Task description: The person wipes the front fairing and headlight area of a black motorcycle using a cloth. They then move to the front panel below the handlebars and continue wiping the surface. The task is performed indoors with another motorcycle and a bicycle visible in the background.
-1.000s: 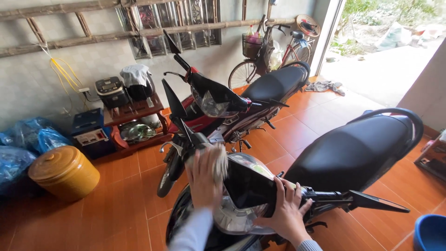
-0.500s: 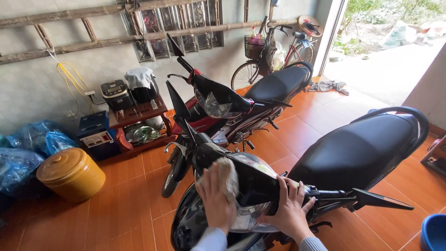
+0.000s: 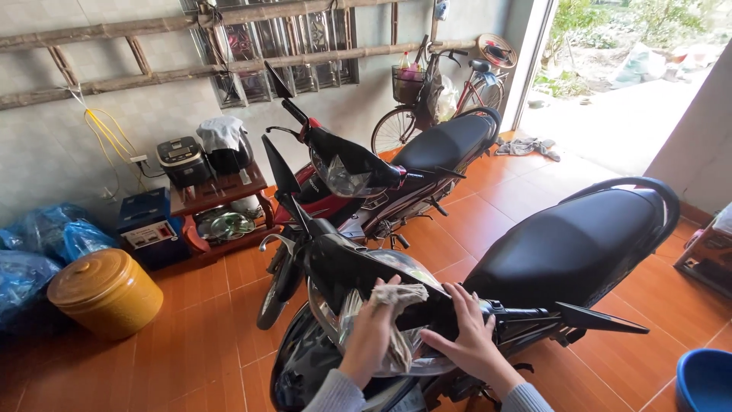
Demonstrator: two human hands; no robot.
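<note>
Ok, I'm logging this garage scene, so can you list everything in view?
Motorbike: one, black, nearest, front cowl under both hands.
Second motorbike: one, red and black, behind it.
Bicycle: one, with basket, by the doorway.
Lidded pot: one, yellow, floor at left.
Low shelf: one, brown wood, against the wall, holding cookers.
Blue bags: several, far left.
Basin: one, blue, bottom right corner.
Cloth: one, pale, on the cowl.
Left hand: grips the cloth.
Right hand: flat on the cowl.
</note>
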